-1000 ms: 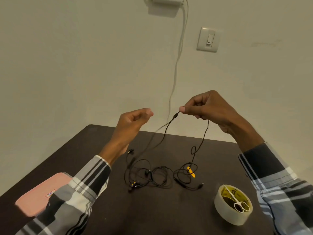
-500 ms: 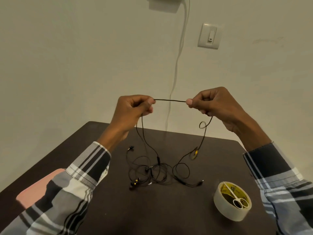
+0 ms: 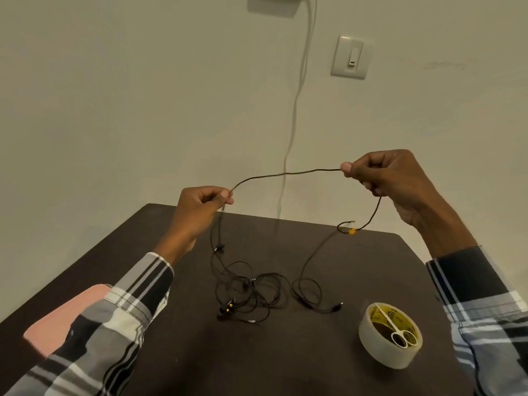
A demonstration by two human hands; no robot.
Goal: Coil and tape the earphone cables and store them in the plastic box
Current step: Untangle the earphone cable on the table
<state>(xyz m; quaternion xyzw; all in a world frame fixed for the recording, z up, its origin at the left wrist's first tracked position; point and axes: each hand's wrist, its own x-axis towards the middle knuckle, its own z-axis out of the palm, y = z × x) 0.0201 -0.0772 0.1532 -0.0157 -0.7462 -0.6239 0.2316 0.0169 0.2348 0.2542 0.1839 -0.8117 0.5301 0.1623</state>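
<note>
Table [image 3: 357,252]: dark top under everything — the working surface for the tangle.
Pink case [image 3: 57,324]: at the near left edge, partly behind the sleeve; whether it is the plastic box I cannot tell.
Tape roll [image 3: 380,347]: near right, small scissors [image 3: 400,332] resting in its core, within reach for taping.
Earphone cable [image 3: 285,174]: a span held up between both hands, likely to straighten it; the rest lies tangled on the table.
Left hand [image 3: 200,212]: pinches the cable's lower end.
Right hand [image 3: 391,178]: pinches the higher end — fingers curled round it.
</note>
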